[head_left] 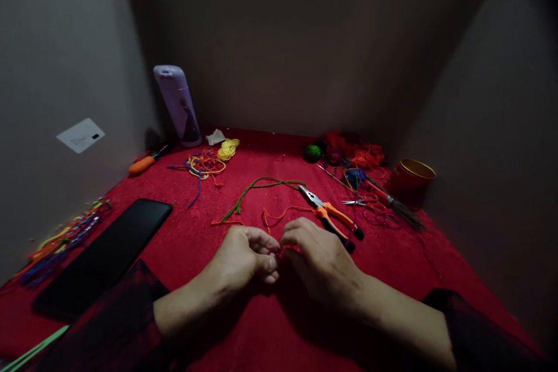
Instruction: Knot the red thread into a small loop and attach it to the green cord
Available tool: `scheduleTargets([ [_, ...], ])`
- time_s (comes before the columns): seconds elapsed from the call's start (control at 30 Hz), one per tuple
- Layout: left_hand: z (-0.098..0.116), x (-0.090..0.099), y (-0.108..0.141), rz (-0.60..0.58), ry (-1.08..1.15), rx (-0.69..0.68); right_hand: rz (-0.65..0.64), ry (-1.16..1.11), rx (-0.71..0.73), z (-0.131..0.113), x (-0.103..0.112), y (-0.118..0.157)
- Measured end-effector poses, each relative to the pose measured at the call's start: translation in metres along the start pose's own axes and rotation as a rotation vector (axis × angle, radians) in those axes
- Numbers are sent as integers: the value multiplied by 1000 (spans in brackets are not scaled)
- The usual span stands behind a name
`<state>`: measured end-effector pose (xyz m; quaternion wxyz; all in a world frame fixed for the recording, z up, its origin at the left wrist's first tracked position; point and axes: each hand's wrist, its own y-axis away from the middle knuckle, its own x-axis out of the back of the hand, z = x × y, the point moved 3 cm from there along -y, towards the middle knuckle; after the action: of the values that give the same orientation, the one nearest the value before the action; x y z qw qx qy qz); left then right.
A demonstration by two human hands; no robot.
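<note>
My left hand (242, 257) is closed in a pinch on a dark purple-red bit of thread (274, 250) at the middle front of the table. My right hand (322, 258) meets it from the other side, its fingers bent around red cord (290, 209). Where the threads cross, the fingertips hide them in part. Loose red cord runs out beyond the fingers onto the cloth. Just past it lies a looped green cord (261, 181), knotted at one end. Needle-nose pliers (323, 207) with orange and black handles rest beside my right hand.
On the left are a black phone (108, 253), braided threads (65, 241), an orange-handled tool (142, 165) and a purple bottle (178, 107). Yellow yarn (229, 149) lies nearby. Yarn balls (313, 153), scissors (355, 203), a brush (403, 212) and a gold-rimmed cup (412, 180) stand right.
</note>
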<state>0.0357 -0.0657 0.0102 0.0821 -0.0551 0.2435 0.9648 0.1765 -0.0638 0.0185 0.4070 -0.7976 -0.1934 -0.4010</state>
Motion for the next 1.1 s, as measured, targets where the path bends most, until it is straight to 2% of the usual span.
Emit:
scheduleTargets([
  [0.13,0,1,-1,-45,-17,-28,-120,318,269,-11,0,-2],
  [0.27,-1,3,-5,-50,-12,-34,-180,471,439,-26,1,-5],
  [0.43,-1,4,-8,-11,-83,-99,-269,646,472,-43,-6,-11],
  [0.57,-3,5,-9,-15,-92,-115,-296,734,435,-39,-12,-17],
  [0.67,-3,4,-9,-45,-71,-109,-277,633,414,-27,-10,-16],
  [0.77,-1,2,-5,-42,-40,-81,-236,388,350,-13,-6,-10],
  [0.97,-1,1,0,29,-13,11,-91,-100,-11,4,-11,6],
  [1.03,-1,1,-1,26,-16,19,-56,-220,-131,7,-15,10],
  [1.1,0,1,-1,22,-31,23,-40,-292,-189,8,-16,11],
])
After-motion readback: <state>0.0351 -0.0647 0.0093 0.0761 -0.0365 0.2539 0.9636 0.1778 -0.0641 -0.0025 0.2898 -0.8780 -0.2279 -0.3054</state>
